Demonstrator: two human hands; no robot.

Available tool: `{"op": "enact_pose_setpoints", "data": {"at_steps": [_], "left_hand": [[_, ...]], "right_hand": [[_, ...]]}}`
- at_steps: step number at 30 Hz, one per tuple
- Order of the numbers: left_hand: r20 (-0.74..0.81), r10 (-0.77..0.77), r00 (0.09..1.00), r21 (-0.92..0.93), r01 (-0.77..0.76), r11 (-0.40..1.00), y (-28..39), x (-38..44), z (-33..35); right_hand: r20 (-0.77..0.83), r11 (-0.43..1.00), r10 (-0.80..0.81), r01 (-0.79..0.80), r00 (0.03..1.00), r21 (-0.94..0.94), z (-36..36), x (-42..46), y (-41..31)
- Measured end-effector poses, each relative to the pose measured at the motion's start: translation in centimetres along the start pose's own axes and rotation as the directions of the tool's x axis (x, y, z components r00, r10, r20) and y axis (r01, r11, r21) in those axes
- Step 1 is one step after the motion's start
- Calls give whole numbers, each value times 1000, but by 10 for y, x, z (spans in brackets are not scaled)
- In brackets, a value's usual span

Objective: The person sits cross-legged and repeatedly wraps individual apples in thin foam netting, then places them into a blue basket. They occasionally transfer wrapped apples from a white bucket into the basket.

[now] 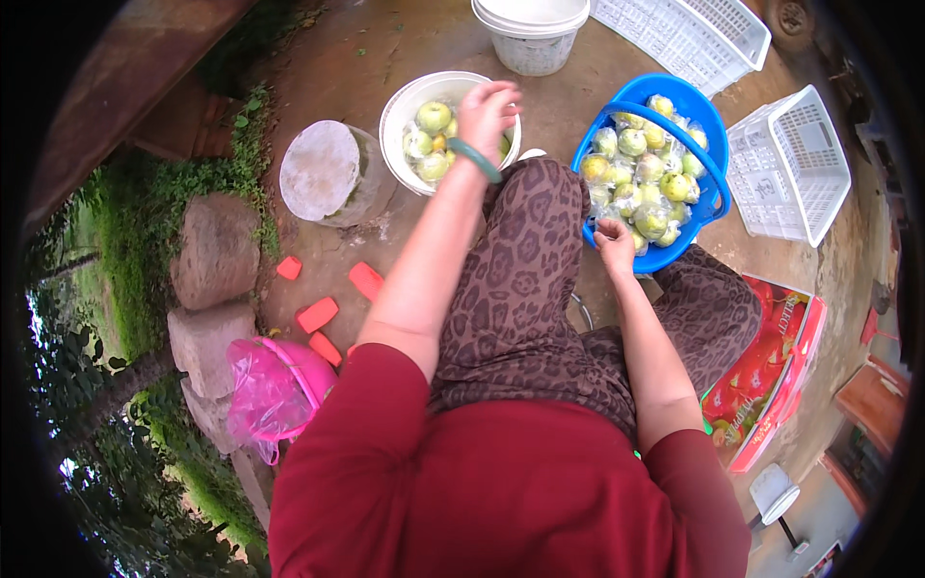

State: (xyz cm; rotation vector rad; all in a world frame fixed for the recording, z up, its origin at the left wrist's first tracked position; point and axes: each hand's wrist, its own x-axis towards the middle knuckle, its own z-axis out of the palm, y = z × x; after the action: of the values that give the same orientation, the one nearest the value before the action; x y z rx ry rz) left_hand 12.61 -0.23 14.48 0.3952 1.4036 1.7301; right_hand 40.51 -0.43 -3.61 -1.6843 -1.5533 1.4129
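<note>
My left hand [489, 115], with a green bangle at the wrist, is over the right side of a white bucket [390, 124]. Its fingers are apart, with nothing seen in them. Inside the bucket lie green and yellowish apples [433, 117], some in clear plastic. My right hand [613, 242] is at the near left rim of a blue basket [712, 115] with a raised handle. That basket holds many apples [648, 167], most wrapped in clear plastic film. The right fingers are curled near the wrapped fruit; whether they pinch anything cannot be made out.
White plastic crates [798, 170] stand at the right, and a lidded white bucket [538, 50] stands ahead. A concrete-topped round block [321, 171], red foam nets [318, 315] and a pink bag-lined bucket [289, 383] are at the left. A red apple carton [766, 361] lies beside my right leg.
</note>
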Motion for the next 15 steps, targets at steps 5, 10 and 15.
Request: {"op": "enact_pose_setpoints", "data": {"at_steps": [5,10,15], "left_hand": [[-275,-20,961,240,89,967,-39,16,-109],[-423,227,877,586,73,807,-56,37,-162],[-67,355,932,977,-10,211,-53,63,-154]], "right_hand": [[50,982,156,-160,987,104,1,-13,-17],[85,970,211,-219,974,102,2,-15,-19],[123,960,230,-245,965,133,4,-14,-21]]}}
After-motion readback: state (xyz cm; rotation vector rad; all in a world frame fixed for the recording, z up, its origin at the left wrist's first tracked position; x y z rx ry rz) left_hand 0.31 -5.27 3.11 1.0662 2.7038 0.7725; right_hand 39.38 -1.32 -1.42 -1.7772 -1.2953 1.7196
